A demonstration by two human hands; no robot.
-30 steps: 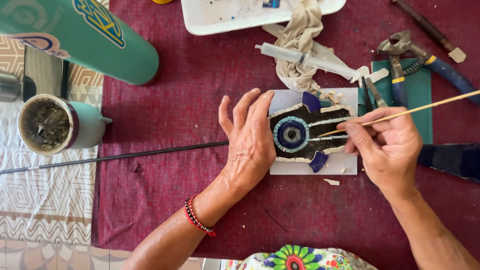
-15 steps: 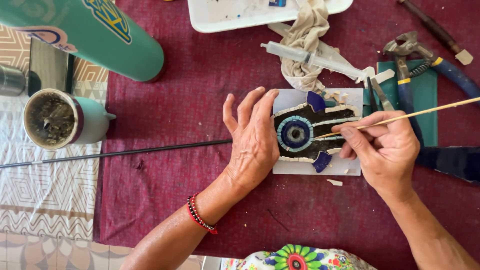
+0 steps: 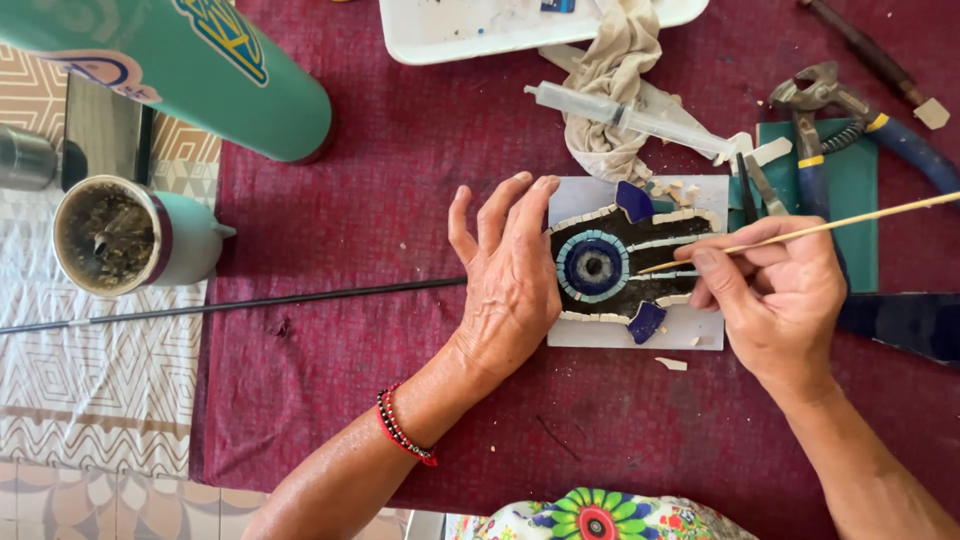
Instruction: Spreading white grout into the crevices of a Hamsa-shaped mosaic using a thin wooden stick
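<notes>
A mosaic piece [image 3: 615, 262] with a blue eye ring on a black field lies on a white square tile [image 3: 700, 325]. My left hand [image 3: 510, 280] lies flat on the tile's left edge, fingers spread, holding it down. My right hand [image 3: 775, 290] pinches a thin wooden stick [image 3: 830, 227] whose tip touches the mosaic just right of the eye. Two loose dark blue shards sit at the mosaic's top and bottom edges.
The dark red cloth [image 3: 400, 160] carries a syringe [image 3: 620, 115] on a beige rag [image 3: 610, 60], a white tray [image 3: 470, 30], blue-handled nippers [image 3: 820, 120] on a green mat, a thin black rod [image 3: 230, 305], a teal bottle [image 3: 190, 70] and a teal mug [image 3: 130, 240].
The view has shifted slightly. My hands stay on the tile and the stick tip stays at the mosaic, with only small movement.
</notes>
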